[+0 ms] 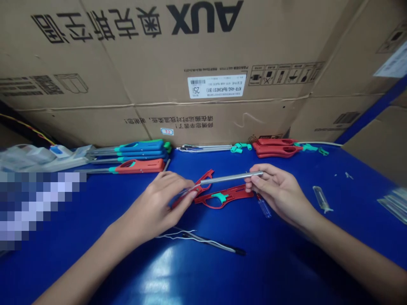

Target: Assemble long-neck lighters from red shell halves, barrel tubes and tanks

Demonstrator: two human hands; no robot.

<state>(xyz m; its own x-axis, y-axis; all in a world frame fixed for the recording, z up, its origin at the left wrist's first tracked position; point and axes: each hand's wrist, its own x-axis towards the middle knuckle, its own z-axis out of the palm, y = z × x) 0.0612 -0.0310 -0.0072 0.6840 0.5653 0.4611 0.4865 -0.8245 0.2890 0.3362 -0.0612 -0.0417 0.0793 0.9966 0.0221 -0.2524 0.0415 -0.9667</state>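
Observation:
My left hand is closed in a pinch on a red plastic handle half, holding it just above the blue table. My right hand pinches the far end of a thin metal tube, whose other end meets the red handle half. A second red handle half with a teal trigger lies flat on the table between my hands. A small clear blue tube lies under my right hand.
A black-tipped wire with white leads lies near my left wrist. Finished blue and red lighters lie at the back left, red handles and teal parts at the back right, a clear part to the right. Cardboard boxes wall the back.

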